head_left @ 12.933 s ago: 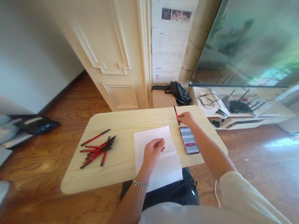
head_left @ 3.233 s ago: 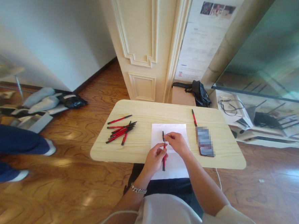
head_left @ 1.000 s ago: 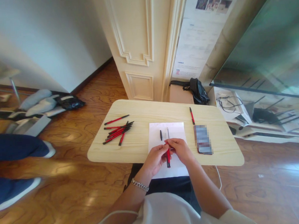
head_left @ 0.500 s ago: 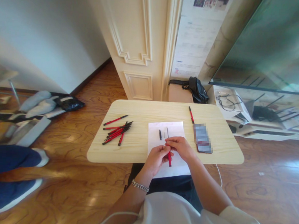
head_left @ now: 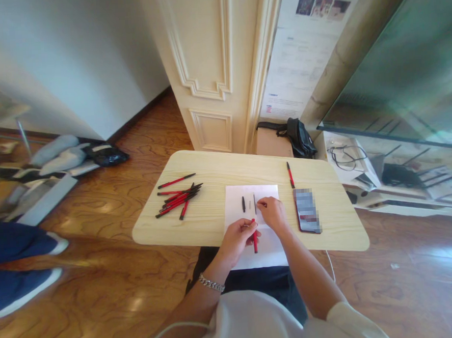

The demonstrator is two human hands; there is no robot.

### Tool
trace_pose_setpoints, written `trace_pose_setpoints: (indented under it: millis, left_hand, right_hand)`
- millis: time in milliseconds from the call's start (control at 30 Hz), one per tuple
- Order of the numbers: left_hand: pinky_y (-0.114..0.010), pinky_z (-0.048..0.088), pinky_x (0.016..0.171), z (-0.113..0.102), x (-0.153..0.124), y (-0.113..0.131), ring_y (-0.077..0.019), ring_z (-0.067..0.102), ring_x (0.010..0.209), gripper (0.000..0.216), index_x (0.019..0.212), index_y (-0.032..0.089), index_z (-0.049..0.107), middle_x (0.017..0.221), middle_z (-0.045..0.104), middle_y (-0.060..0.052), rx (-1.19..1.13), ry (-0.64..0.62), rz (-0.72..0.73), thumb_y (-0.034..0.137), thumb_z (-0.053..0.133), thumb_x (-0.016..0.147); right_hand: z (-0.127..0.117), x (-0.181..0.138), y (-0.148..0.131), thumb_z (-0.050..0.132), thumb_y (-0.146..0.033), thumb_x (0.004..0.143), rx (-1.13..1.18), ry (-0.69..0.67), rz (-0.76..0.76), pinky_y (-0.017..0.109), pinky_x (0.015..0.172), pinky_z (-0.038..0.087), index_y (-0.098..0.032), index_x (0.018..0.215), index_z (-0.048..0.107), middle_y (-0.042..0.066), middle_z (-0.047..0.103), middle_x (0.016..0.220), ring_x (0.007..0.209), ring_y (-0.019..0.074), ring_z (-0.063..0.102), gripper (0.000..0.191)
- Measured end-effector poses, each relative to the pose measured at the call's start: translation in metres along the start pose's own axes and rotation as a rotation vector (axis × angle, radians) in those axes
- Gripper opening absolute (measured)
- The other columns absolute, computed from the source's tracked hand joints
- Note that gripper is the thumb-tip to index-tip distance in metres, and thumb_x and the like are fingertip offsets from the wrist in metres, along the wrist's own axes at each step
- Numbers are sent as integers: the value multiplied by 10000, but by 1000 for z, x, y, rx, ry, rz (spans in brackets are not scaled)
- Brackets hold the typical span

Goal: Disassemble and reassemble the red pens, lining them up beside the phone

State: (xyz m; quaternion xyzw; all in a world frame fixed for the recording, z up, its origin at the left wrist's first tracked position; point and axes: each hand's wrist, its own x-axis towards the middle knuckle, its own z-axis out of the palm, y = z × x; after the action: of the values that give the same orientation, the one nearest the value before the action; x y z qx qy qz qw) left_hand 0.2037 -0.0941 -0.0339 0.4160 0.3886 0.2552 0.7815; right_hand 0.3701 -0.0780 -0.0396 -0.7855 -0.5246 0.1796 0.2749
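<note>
I sit at a small light-wood table (head_left: 214, 228) with a white sheet of paper (head_left: 267, 248) in front of me. My left hand (head_left: 238, 238) is closed on a red pen barrel (head_left: 255, 241) held upright over the sheet. My right hand (head_left: 273, 213) pinches its fingertips beside a thin refill (head_left: 254, 203) lying on the paper; whether it holds anything is too small to tell. A short black pen tip piece (head_left: 243, 204) lies just left of the refill.
A heap of red-and-black pens (head_left: 178, 197) lies on the table's left. A single red pen (head_left: 289, 174) and a phone (head_left: 307, 211) lie on the right. Another person's legs (head_left: 17, 263) stand at the far left. A black bag (head_left: 298, 136) sits behind the table.
My right hand has left the red barrel and moved up to the refill on the paper. My left hand keeps hold of the barrel.
</note>
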Motion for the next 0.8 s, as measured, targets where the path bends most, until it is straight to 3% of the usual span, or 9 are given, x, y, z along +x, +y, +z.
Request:
trace_pose_setpoints:
  millis: [133,300,533,800]
  left_hand:
    - [-222,417,537,0,0,2,-131,599,604,342,842,152,582,719,661,-52,-4,23,23,474,645,745]
    - [-220,420,552,3,1,7,-136,604,646,361,850,152,607,753,668,-57,29,76,34,490,649,731]
    - [-215,389,532,7,9,6,-115,537,593,320,814,149,640,684,632,-24,150,209,218,456,664,725]
    - [-222,397,529,15,15,7,-117,541,593,294,813,140,644,697,641,-30,138,241,269,407,698,701]
  right_hand:
    - [2,-1,1,557,-273,799,-22,21,19,263,742,417,-206,886,713,57,688,869,777,168,614,191]
    - [-17,-10,1,524,-354,822,248,54,76,281,709,442,-197,922,685,49,691,866,733,163,605,246]
    - [-32,-56,-8,642,-380,745,551,-237,-5,259,631,451,-190,897,667,25,683,778,691,151,603,245]
    - [-26,-63,-9,616,-354,761,645,-231,28,268,642,476,-177,905,654,46,700,814,722,164,637,230]
